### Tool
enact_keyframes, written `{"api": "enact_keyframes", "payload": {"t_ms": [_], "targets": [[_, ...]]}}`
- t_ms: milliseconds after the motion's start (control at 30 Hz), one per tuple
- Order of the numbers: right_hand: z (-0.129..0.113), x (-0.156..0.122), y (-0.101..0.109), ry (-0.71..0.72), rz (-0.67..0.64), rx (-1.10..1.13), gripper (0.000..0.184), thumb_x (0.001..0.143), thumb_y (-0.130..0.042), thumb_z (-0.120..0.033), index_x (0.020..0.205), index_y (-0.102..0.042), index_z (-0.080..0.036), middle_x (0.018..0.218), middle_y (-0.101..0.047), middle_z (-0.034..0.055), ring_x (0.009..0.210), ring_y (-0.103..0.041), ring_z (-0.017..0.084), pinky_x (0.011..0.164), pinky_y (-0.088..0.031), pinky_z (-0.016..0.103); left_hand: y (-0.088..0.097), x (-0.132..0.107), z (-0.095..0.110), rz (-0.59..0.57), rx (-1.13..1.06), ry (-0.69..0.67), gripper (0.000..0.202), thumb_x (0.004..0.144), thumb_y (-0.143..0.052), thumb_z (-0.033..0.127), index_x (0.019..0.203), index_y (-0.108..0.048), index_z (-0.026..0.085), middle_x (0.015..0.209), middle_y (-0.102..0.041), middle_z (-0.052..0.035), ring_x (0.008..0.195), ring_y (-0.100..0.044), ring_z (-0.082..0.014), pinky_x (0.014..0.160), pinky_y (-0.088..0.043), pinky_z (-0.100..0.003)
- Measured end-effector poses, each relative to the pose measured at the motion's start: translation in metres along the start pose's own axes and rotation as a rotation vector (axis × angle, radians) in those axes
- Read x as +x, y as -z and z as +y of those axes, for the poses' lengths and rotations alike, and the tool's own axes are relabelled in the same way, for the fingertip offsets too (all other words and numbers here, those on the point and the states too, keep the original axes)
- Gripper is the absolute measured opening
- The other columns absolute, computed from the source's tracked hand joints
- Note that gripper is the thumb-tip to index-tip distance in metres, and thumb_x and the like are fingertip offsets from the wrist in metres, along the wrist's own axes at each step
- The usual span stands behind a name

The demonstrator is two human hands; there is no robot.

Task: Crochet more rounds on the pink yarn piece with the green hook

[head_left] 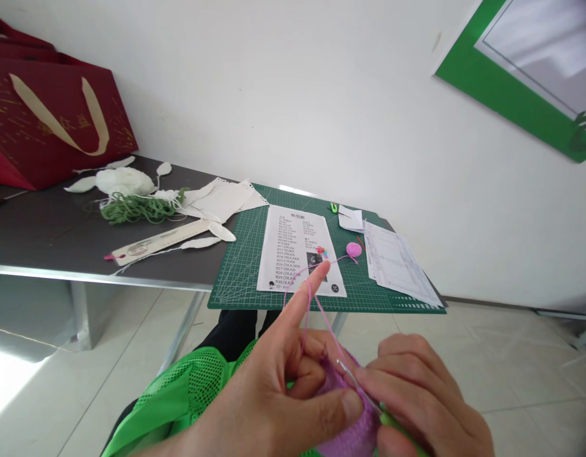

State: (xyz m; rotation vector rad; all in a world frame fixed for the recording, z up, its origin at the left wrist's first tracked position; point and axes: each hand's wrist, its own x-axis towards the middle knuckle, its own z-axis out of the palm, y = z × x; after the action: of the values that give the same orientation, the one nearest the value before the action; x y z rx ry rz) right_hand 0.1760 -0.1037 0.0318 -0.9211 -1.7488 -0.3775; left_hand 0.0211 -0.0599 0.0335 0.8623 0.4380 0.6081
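- White wall (293, 95) behind a dark table (50, 235), tile floor (488, 355) below; a green-framed panel (526, 76) is cut off at the top right corner.
- Left hand (264, 393): index finger straight up, pink yarn (324, 311) running past it; thumb and other fingers are closed on the purple crochet (345, 431).
- Right hand (421, 400): fingers curled around a green-handled hook (362, 390), its metal tip against the crochet (the handle's end is hidden by the fingers and frame).
- The crochet sits between the hands, above the lap, its lower part cut off by the bottom edge. Green mesh cloth (179, 393) lies on the lap.
- Near the table's front edge: a green mat (240, 279) carrying a printed pattern (297, 247) (mostly too small to read), a pink yarn ball (354, 250) and stacked papers (395, 261).
- Toward the table's left end: green cord (138, 208), white scraps (124, 181) and a long strip (155, 242).
- At the back left corner: a red bag (50, 114), cut off by the frame.
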Motion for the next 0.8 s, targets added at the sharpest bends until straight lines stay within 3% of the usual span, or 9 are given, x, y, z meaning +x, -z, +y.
{"api": "enact_keyframes", "payload": {"t_ms": [133,267,367,467,667,800], "targets": [[-0.006,-0.006,-0.005,-0.078,0.065,-0.032,0.025,0.096,-0.051,-0.011,0.074,-0.062,-0.011,0.06,-0.057,-0.0006,0.053,-0.051,0.009,0.049,-0.045,0.025,0.011,0.001,-0.007,-0.116,-0.016,-0.032,0.1,0.089,-0.08,0.029,0.163,-0.014,0.045,0.086,-0.059,0.0045,0.055,-0.025,-0.0046,0.053,-0.023,-0.022],[-0.008,-0.008,-0.005,-0.121,0.094,-0.023,0.022,0.08,-0.045,0.002,0.076,-0.061,-0.012,0.061,-0.054,-0.0014,0.052,-0.049,0.01,0.049,-0.043,0.026,0.019,0.001,-0.013,-0.18,0.014,-0.069,0.094,0.094,-0.074,0.028,0.162,-0.012,0.048,0.094,-0.059,0.0019,0.058,-0.03,-0.0065,0.055,-0.029,-0.023],[-0.007,-0.007,-0.003,-0.123,0.054,-0.02,0.024,0.074,-0.044,0.004,0.076,-0.06,-0.013,0.06,-0.053,-0.002,0.052,-0.049,0.01,0.049,-0.044,0.026,0.019,0.001,-0.014,-0.149,0.073,-0.075,0.091,0.094,-0.073,0.031,0.162,-0.015,0.047,0.093,-0.06,0.0009,0.06,-0.029,-0.0084,0.057,-0.03,-0.024],[-0.008,-0.006,-0.001,-0.13,0.01,-0.028,0.022,0.077,-0.046,0.004,0.074,-0.058,-0.014,0.061,-0.052,-0.0021,0.053,-0.048,0.009,0.048,-0.043,0.025,0.018,0.001,-0.012,-0.121,0.099,-0.055,0.091,0.093,-0.074,0.031,0.162,-0.017,0.047,0.094,-0.06,0.0004,0.061,-0.03,-0.0094,0.058,-0.03,-0.025],[-0.009,-0.002,0.006,-0.152,-0.125,0.017,0.025,0.081,-0.045,0.006,0.072,-0.054,-0.016,0.061,-0.049,-0.0021,0.054,-0.048,0.009,0.049,-0.041,0.026,0.02,0.001,-0.01,-0.161,-0.016,-0.016,0.085,0.091,-0.077,0.023,0.157,-0.031,0.049,0.091,-0.06,0.004,0.057,-0.027,-0.0057,0.054,-0.025,-0.021],[-0.008,0.003,0.011,-0.126,-0.221,0.128,0.023,0.078,-0.044,0.005,0.075,-0.057,-0.014,0.06,-0.052,-0.0014,0.054,-0.048,0.009,0.048,-0.041,0.025,0.019,0.0,-0.009,-0.143,-0.046,0.01,0.089,0.089,-0.078,0.019,0.159,-0.029,0.046,0.091,-0.064,0.0034,0.053,-0.025,-0.0037,0.052,-0.022,-0.021]]}}
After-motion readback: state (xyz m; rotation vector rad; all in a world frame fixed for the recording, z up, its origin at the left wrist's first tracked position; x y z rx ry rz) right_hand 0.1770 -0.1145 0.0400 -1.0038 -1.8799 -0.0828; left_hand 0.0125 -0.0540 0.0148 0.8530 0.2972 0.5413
